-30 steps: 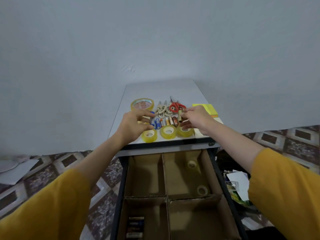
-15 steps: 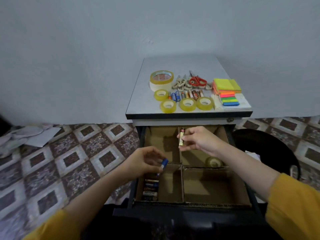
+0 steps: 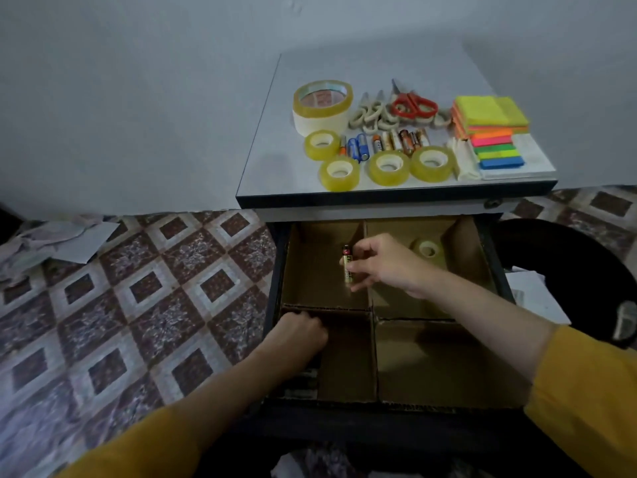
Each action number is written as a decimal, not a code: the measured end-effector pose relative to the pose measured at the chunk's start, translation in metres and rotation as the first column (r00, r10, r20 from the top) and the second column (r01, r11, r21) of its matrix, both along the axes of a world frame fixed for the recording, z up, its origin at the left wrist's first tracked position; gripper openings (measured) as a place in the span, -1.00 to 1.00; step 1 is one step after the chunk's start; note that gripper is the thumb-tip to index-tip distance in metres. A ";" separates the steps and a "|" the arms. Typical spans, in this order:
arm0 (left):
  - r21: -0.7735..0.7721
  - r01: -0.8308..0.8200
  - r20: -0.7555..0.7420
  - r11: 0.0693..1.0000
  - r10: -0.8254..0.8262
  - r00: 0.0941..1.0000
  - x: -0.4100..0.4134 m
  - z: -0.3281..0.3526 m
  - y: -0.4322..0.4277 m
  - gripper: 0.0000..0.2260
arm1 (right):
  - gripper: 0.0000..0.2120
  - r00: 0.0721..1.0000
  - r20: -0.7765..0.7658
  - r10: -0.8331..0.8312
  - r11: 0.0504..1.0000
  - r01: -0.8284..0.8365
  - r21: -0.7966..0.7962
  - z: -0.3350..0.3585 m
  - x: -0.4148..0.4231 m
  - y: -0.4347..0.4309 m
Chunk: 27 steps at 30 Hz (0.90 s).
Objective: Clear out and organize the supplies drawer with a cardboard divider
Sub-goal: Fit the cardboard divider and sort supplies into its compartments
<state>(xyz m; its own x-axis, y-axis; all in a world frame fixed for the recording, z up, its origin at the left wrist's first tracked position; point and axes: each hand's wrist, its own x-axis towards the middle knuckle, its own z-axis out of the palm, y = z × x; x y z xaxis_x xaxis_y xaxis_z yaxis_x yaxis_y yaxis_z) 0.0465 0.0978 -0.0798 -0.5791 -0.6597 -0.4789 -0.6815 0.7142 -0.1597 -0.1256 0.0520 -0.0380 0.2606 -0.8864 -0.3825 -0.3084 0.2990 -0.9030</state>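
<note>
Head view, left hand [image 3: 296,334] grip hidden, right hand [image 3: 383,267] pinching battery [image 3: 347,269]

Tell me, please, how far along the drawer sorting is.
Done: cardboard divider fitted, one tape roll in its back right compartment. In hand: right hand holds a gold battery; left hand is down in the front left compartment. Left: batteries, tape rolls, scissors, sticky notes on the cabinet top.
</note>
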 end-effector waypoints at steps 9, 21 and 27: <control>-0.068 -0.045 0.060 0.997 0.050 0.997 -0.006 -0.009 -0.004 -0.77 | -0.78 1.000 -0.009 0.018 0.998 -0.017 0.063 -0.010 -0.004 0.003; -0.042 -0.075 0.052 0.996 0.077 0.996 -0.004 -0.011 0.004 -0.73 | -0.77 1.000 0.012 0.006 0.998 -0.007 0.063 -0.006 -0.005 0.007; -0.029 0.005 0.107 1.000 -0.002 0.994 -0.001 -0.004 0.006 -0.78 | -0.74 1.000 -0.025 0.009 0.999 -0.008 0.044 -0.001 -0.005 0.013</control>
